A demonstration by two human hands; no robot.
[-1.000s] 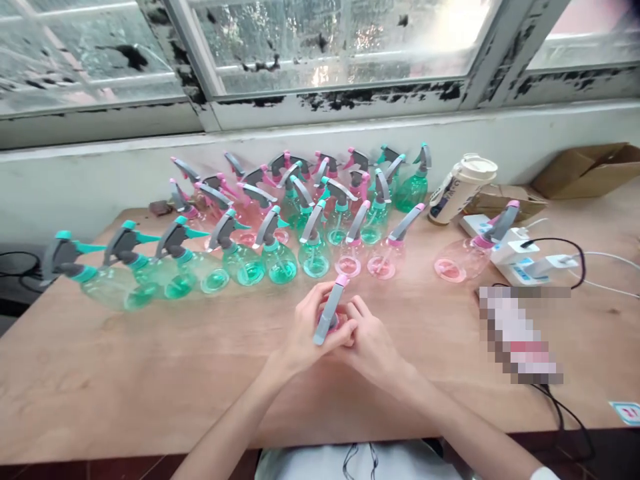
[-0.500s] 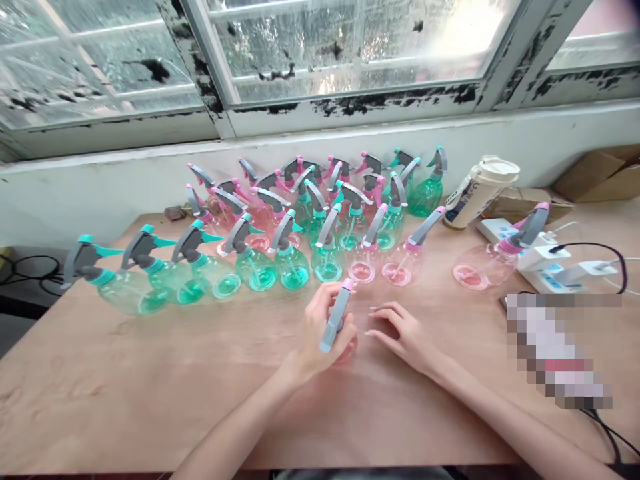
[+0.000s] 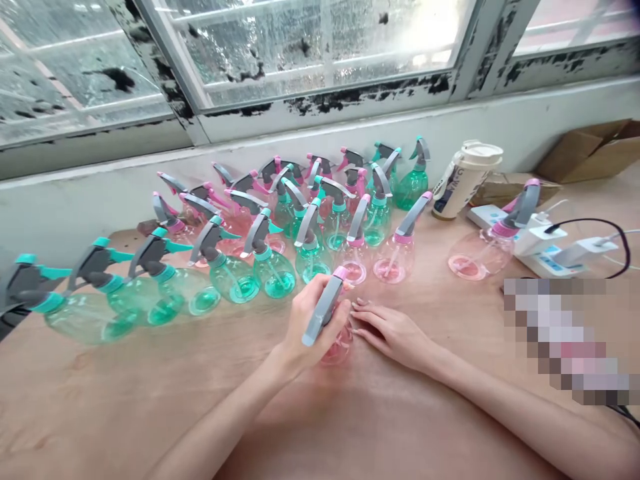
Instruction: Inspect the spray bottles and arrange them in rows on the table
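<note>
Left fingers (image 3: 311, 292) around the pink spray bottle (image 3: 325, 307)

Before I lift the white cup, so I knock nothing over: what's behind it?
Behind the white cup show the wall and, past its right side, a piece of cardboard. The cup hides whatever stands directly behind it.

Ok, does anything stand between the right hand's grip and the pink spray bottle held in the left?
Nothing visible blocks the right hand's grip from the lower body of the pink spray bottle; whether they touch is unclear. Higher up, the left hand's grip partly covers the bottle.
</note>
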